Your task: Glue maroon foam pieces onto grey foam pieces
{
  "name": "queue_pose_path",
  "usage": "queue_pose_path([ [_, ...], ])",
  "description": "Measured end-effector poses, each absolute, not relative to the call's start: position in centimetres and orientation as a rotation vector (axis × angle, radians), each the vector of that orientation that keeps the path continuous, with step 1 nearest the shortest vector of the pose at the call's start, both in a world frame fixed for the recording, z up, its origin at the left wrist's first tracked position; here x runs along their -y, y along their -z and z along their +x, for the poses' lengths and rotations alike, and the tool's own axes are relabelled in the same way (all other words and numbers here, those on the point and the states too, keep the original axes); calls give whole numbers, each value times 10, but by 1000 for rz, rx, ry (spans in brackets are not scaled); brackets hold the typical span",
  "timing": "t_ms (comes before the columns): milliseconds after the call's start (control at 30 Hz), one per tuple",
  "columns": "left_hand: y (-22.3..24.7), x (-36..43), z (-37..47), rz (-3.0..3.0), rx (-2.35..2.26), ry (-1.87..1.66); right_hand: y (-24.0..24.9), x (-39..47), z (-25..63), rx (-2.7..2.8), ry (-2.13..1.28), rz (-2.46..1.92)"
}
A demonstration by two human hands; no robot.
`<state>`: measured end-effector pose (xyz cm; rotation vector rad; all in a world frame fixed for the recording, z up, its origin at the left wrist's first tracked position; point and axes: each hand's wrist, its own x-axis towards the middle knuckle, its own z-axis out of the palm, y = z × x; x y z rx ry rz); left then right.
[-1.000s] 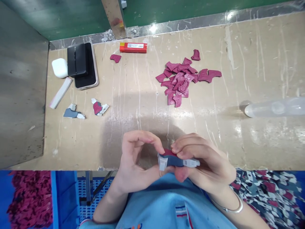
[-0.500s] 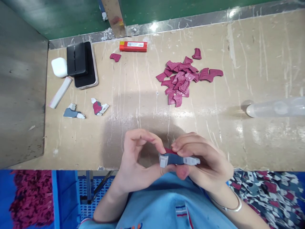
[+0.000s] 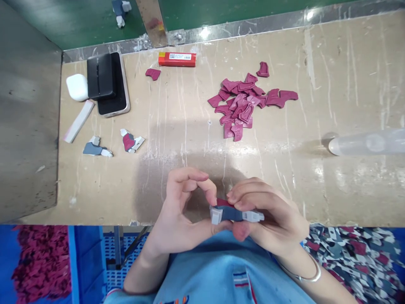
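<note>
Between my two hands, just above the front edge of the table, is a small plastic toy part, dark blue-grey in the middle with light grey ends and a maroon piece along its far side. My left hand pinches its left end between thumb and fingers. The right end is gripped by my right hand, with fingertips on the maroon piece and the thumb below. Beyond my hands lies a loose pile of maroon plastic pieces. Two similar parts, one grey-blue and one with a maroon face, lie at the left.
A phone lies under a black case, beside a white case. At the back is a red box; a translucent tube lies right. Below the table edge are maroon pieces and mixed parts.
My left index finger has lifted off slightly and curled, while both hands keep hold of the toy part. The view has shifted a little.
</note>
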<state>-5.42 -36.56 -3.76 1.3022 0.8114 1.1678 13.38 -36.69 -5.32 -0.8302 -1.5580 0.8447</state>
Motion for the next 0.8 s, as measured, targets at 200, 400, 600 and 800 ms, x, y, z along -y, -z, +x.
queue_pose_path([
  [200,38,367,-55,1263,-796,-1154,52,365,133,1583,-837,-813],
  [400,39,369,-54,1282,-847,-1172,53,364,136,1629,-809,-830],
  [600,36,368,-53,1297,-900,-1158,58,367,135,1572,-867,-816],
  [800,38,364,-52,1449,-902,-1319,61,376,133,1385,-1018,-810],
])
